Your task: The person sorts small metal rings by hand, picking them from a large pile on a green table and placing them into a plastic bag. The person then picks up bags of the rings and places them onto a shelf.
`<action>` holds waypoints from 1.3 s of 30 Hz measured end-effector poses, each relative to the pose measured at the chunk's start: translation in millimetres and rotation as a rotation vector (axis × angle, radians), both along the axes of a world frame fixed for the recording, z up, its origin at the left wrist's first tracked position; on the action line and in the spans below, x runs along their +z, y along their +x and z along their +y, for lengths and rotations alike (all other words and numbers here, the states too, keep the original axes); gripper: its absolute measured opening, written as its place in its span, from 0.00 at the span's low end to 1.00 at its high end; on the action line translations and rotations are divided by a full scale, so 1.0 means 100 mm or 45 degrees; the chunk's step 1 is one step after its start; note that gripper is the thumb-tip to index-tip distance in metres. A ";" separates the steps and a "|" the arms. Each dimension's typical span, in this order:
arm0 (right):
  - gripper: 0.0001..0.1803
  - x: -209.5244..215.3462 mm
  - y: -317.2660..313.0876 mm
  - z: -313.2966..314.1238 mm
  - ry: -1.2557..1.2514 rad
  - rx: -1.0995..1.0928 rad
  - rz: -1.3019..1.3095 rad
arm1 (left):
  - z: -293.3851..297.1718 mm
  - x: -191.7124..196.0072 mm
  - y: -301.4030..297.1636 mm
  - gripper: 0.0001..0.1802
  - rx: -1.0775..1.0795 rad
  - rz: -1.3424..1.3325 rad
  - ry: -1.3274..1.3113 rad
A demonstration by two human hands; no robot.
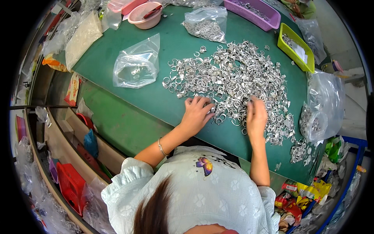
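A broad heap of silver-coloured metal rings (233,74) is spread over the green tabletop (136,105). My left hand (198,113) lies at the heap's near left edge, its fingers bent and its thumb and forefinger closed about a few rings. Farther right, my right hand (256,117) reaches into the near part of the heap. Its thumb and fingertips are drawn together, and whatever lies between them is too small to make out. A bracelet (161,147) circles my left wrist.
A clear plastic bag (136,64) lies left of the heap. Bags of rings stand behind (206,25) and at right (321,109). Along the far side are a pink basket (145,17), a purple tray (269,23) and a lime-green tray (288,50). A smaller ring pile (299,152) sits near the right edge.
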State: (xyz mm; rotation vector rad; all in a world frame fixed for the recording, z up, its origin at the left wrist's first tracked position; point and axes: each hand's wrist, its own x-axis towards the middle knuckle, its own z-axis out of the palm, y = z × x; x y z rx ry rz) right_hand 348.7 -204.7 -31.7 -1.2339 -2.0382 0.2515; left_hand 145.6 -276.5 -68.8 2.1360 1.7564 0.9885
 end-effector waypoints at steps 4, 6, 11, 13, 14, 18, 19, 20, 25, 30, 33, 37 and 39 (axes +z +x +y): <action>0.11 -0.13 -0.28 -0.23 -0.260 0.405 -0.178 | 0.01 0.07 0.03 0.17 0.031 0.130 -0.152; 0.11 -0.22 -0.32 -0.22 -0.225 0.420 -0.236 | 0.04 0.08 0.03 0.16 0.018 0.066 -0.135; 0.10 -0.18 -0.24 -0.17 -0.303 0.246 -0.028 | 0.06 0.08 -0.01 0.14 0.114 -0.316 -0.074; 0.09 -0.07 -0.21 -0.13 -0.361 0.220 0.024 | 0.10 0.07 -0.03 0.13 0.148 -0.547 -0.101; 0.08 -0.06 -0.19 -0.09 -0.316 0.223 0.073 | 0.11 0.09 -0.03 0.13 0.133 -0.707 -0.177; 0.10 -0.03 -0.12 -0.02 -0.121 0.174 -0.079 | 0.17 0.10 -0.03 0.14 -0.004 -1.553 -0.432; 0.10 -0.02 -0.12 0.00 -0.026 0.166 -0.173 | 0.18 0.10 -0.03 0.14 -0.061 -1.817 -0.480; 0.12 -0.02 -0.13 0.00 0.019 0.172 -0.136 | 0.17 0.18 -0.03 0.17 -0.092 -1.926 -0.602; 0.11 0.01 -0.10 0.00 0.013 0.099 -0.030 | 0.14 0.15 0.05 0.17 -0.169 -2.063 -0.761; 0.09 0.06 -0.09 0.05 -0.128 0.092 -0.036 | 0.20 0.19 0.18 0.19 -0.096 -1.517 -0.711; 0.09 0.09 -0.09 0.01 -0.341 0.144 0.094 | 0.21 0.17 0.35 0.18 -0.049 -1.406 -0.477; 0.09 0.07 -0.09 -0.02 -0.844 0.116 0.455 | 0.33 0.19 0.42 0.13 -0.016 -1.179 -0.470; 0.10 0.08 -0.09 -0.05 -1.060 0.101 0.684 | 0.34 0.24 0.43 0.10 0.009 -1.123 -0.537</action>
